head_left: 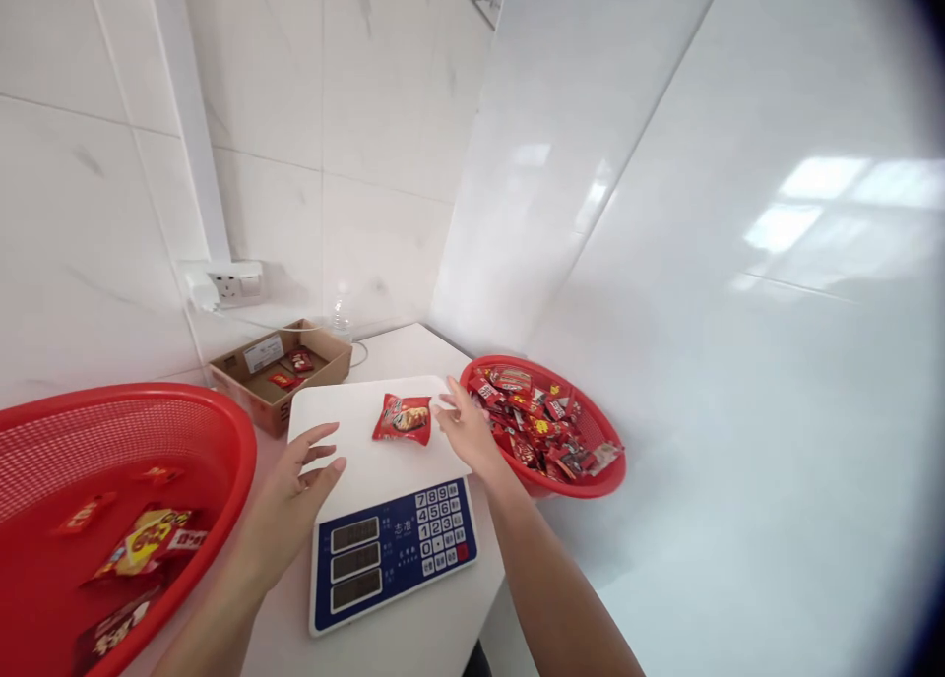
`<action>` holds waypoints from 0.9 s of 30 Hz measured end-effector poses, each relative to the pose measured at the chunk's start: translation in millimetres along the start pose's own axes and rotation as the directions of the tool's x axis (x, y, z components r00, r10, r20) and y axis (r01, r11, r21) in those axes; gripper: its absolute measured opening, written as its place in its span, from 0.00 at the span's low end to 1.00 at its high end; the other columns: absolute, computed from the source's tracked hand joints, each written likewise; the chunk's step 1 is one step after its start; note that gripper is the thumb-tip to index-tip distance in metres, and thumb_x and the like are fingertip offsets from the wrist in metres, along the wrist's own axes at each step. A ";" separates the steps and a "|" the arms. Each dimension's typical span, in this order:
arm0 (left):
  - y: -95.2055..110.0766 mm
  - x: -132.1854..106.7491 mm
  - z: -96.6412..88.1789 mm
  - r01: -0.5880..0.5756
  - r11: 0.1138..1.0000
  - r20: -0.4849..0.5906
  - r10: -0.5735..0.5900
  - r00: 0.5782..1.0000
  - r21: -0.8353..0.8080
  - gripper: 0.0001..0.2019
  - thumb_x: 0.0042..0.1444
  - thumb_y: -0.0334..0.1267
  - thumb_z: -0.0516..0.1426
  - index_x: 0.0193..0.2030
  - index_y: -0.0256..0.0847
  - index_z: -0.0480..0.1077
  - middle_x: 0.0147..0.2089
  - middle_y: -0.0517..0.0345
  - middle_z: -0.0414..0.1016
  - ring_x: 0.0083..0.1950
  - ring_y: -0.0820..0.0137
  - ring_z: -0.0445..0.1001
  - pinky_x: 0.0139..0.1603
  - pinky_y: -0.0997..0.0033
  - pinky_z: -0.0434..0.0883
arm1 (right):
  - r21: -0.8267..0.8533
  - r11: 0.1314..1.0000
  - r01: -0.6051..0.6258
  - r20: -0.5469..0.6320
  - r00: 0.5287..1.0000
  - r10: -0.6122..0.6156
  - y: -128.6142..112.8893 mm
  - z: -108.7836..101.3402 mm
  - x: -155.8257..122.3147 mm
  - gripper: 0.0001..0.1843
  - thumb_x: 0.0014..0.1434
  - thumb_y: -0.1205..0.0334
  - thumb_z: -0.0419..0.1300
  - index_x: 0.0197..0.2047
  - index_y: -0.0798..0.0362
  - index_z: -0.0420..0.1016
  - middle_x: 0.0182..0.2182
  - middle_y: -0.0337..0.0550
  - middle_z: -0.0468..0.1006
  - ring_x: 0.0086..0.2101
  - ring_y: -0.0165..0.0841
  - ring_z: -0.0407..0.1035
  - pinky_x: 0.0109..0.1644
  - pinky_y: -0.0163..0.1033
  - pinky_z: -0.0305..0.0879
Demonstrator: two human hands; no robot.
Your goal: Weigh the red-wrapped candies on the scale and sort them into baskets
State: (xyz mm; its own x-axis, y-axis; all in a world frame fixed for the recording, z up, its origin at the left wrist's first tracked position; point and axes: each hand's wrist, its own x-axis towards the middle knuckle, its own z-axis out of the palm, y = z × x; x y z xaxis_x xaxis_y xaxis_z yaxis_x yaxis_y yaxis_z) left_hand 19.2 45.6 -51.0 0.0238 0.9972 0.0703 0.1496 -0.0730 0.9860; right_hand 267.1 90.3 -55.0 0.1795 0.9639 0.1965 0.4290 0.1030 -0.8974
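A red snack packet lies on the white pan of a digital scale with a blue keypad panel. My right hand is at the packet's right side, fingers parted, its fingertips close to the wrapper; whether they touch it I cannot tell. My left hand hovers over the pan's left edge with its fingers apart and holds nothing. To the right stands a red basket heaped with small red snack packets.
A large red basket at the left holds several packets, one of them yellow and red. Behind the scale are an open cardboard box with a few red packets, a clear bottle and a wall socket with a cable.
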 end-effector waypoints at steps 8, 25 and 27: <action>2.3 0.0 -1.7 0.005 1.000 -0.008 -0.005 1.000 -0.011 0.31 0.48 0.60 0.58 0.56 0.46 0.65 0.60 0.45 0.67 0.64 0.53 0.63 0.59 0.50 0.66 | -0.815 0.560 -0.147 0.045 0.948 0.315 21.9 -110.8 9.0 0.19 0.58 0.67 0.54 0.52 0.54 0.74 0.48 0.53 0.78 0.49 0.42 0.71 0.50 0.40 0.63; 7.5 -3.9 0.4 0.023 1.000 0.057 -0.024 0.998 0.016 0.33 0.46 0.62 0.58 0.56 0.46 0.66 0.58 0.44 0.70 0.63 0.52 0.65 0.59 0.50 0.66 | -0.852 0.494 -0.172 0.124 0.851 0.511 55.3 -132.8 11.2 0.41 0.49 0.63 0.63 0.66 0.49 0.59 0.45 0.50 0.79 0.42 0.42 0.75 0.45 0.41 0.66; 7.6 -4.1 -0.6 0.009 1.000 0.059 -0.010 0.998 0.024 0.32 0.47 0.62 0.58 0.55 0.46 0.66 0.58 0.44 0.70 0.62 0.52 0.66 0.59 0.50 0.67 | -0.845 0.503 -0.180 0.109 0.864 0.492 51.7 -132.7 13.8 0.35 0.49 0.63 0.63 0.62 0.46 0.66 0.41 0.47 0.81 0.38 0.40 0.75 0.43 0.41 0.66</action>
State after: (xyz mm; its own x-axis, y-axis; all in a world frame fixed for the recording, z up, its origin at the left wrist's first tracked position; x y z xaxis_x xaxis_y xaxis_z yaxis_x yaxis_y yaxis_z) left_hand 19.6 41.0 -43.7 0.0801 0.9955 0.0512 0.1734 -0.0645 0.9827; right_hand 409.2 76.4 -46.2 0.2700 0.9100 -0.3147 0.9318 -0.3293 -0.1528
